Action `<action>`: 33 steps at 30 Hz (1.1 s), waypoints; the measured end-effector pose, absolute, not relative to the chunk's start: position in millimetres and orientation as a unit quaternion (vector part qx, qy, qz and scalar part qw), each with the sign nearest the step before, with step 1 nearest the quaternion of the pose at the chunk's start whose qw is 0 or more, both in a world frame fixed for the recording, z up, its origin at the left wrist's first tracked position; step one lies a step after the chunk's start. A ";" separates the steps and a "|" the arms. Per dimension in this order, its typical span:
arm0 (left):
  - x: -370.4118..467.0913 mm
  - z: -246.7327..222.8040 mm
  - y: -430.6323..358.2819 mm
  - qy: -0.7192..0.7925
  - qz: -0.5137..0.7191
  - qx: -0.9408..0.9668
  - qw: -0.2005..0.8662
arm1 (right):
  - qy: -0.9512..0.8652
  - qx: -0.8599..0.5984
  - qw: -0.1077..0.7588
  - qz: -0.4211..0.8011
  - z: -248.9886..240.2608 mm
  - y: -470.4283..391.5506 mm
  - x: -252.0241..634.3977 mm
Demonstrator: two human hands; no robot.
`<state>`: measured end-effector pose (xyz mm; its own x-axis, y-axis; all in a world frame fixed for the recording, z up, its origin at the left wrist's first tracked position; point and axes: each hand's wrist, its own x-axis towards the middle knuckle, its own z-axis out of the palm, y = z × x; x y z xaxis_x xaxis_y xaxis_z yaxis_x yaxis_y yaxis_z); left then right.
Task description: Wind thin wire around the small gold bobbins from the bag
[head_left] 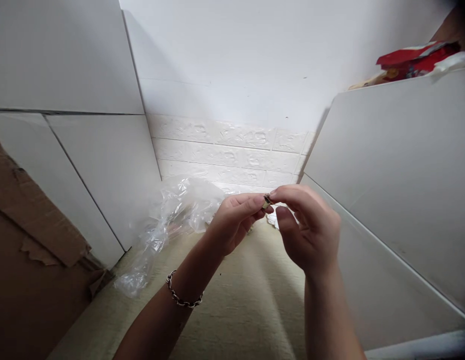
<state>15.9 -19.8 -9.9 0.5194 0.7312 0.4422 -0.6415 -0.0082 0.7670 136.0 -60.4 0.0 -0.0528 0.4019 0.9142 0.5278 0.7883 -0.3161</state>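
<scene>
My left hand [238, 215] is closed, with thumb and fingers pinching a small gold-coloured piece [266, 202] that has a dark upper part. Its exact kind is too small to make out. From the right, the index fingertip of my right hand [311, 225] touches the top of this piece, while the thumb stands apart from it. The other right fingers are partly hidden behind the hand. A chain bracelet [183, 300] circles my left wrist. Just behind the hands, a small whitish thing [272, 220] shows in part near the floor.
Crumpled clear plastic [180, 215] lies on the yellowish floor [232, 310] behind my left hand. Brown cardboard [33, 235] leans at the left. White cabinets [93, 155] stand left and right, with a red packet [416, 60] on the right one. A brick-patterned wall [225, 150] closes the back.
</scene>
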 end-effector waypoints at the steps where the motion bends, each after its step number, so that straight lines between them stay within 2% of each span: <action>1: 15.9 -9.8 -19.8 0.045 0.489 0.515 0.703 | -0.723 -0.320 0.609 -0.050 -0.2 -60.6 135.9; 15: 14.1 -10.6 -17.5 0.068 0.493 0.548 0.673 | -0.732 -0.339 0.581 -0.106 2.3 -61.6 135.0; 25: 15.4 -9.9 -21.4 0.043 0.485 0.521 0.701 | -0.716 -0.316 0.621 -0.040 2.9 -63.3 138.4; 33: 15.0 -11.8 -19.5 0.045 0.487 0.530 0.693 | -0.722 -0.324 0.607 -0.067 4.9 -64.9 138.7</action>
